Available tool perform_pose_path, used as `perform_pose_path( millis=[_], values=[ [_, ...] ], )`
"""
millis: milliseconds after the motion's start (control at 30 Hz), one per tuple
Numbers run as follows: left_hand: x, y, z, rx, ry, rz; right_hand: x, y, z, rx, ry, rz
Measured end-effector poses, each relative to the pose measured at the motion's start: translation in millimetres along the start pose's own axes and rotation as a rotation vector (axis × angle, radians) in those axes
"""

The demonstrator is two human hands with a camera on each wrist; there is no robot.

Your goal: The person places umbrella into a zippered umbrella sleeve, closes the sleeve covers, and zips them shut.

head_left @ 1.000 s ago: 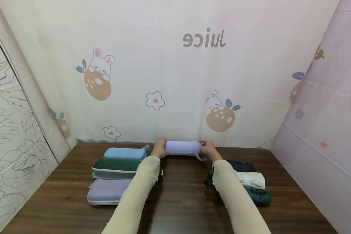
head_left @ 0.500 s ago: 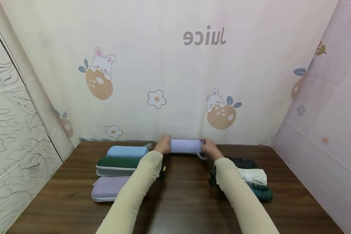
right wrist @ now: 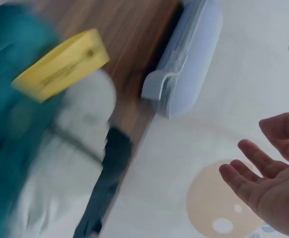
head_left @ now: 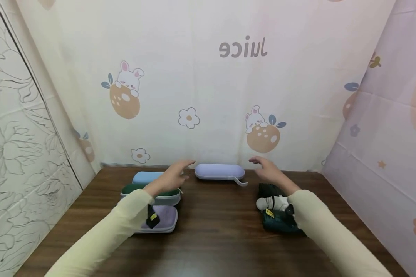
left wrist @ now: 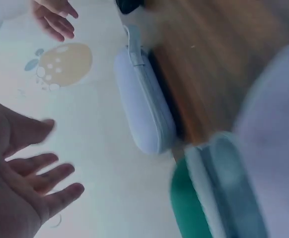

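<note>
A lavender zippered case (head_left: 219,171) with a wrist strap lies at the back middle of the table, against the curtain. My left hand (head_left: 171,177) hovers to its left with fingers spread, holding nothing. On the other side, my right hand (head_left: 266,169) is held in the air, fingers loosely extended and apart from the case. The left wrist view shows the case (left wrist: 142,101) lengthwise beyond my open left palm (left wrist: 20,183). In the right wrist view the case's strap end (right wrist: 157,84) points toward the camera, and my right fingers (right wrist: 249,171) hold nothing.
Under my left arm lie a light blue case (head_left: 147,177), a green-and-grey case (head_left: 168,197) and a purple case (head_left: 166,217). By my right forearm are folded umbrellas: black (head_left: 268,189), white (head_left: 277,202) and dark green (head_left: 279,222). A curtain (head_left: 211,84) stands behind the table.
Both hands have let go of the lavender case's ends and drawn apart, the left to the left and the right to the right. The case stays at the back of the table.
</note>
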State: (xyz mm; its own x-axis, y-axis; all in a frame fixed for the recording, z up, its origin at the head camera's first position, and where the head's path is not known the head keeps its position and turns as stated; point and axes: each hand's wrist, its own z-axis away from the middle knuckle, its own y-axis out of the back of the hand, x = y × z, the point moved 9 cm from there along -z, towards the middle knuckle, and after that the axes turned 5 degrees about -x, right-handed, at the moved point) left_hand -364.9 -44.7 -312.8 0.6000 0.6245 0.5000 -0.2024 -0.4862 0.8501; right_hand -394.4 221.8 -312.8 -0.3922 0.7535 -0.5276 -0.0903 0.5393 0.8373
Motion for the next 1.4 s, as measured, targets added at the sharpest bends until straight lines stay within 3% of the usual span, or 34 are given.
perform_pose_path(
  millis=[100,300,433,533,633,733,933,1200,1400],
  values=[
    [0.2,-0.1,31.6,-0.026,-0.028,0.016,-1,5,17.6,-0.014,0.053,0.026],
    [-24.7,-9.5,88.9,-0.125,0.027,0.009,5,6,56.0,-0.045,0.075,0.085],
    [-44.6,-11.0,116.8,-0.180,0.067,-0.036,8,5,81.0,-0.050,0.075,0.115],
    [-57.8,-11.1,130.2,-0.194,0.079,-0.096,12,3,96.7,-0.040,0.092,0.128],
    [-67.7,-12.4,139.1,-0.193,0.085,-0.156,16,2,110.4,-0.008,0.114,0.142],
    [-70.4,-14.9,144.6,-0.169,0.046,-0.218,21,-2,121.9,0.028,0.131,0.157],
    [-72.0,-23.1,149.7,-0.156,0.000,-0.301,37,-17,140.1,-0.003,0.121,0.265],
    [-81.6,-29.5,148.2,-0.181,0.046,-0.277,54,-39,153.4,-0.090,0.192,0.556],
    [-79.4,-27.3,144.8,-0.188,0.038,-0.274,54,-46,157.4,-0.072,0.231,0.611]
  ],
)
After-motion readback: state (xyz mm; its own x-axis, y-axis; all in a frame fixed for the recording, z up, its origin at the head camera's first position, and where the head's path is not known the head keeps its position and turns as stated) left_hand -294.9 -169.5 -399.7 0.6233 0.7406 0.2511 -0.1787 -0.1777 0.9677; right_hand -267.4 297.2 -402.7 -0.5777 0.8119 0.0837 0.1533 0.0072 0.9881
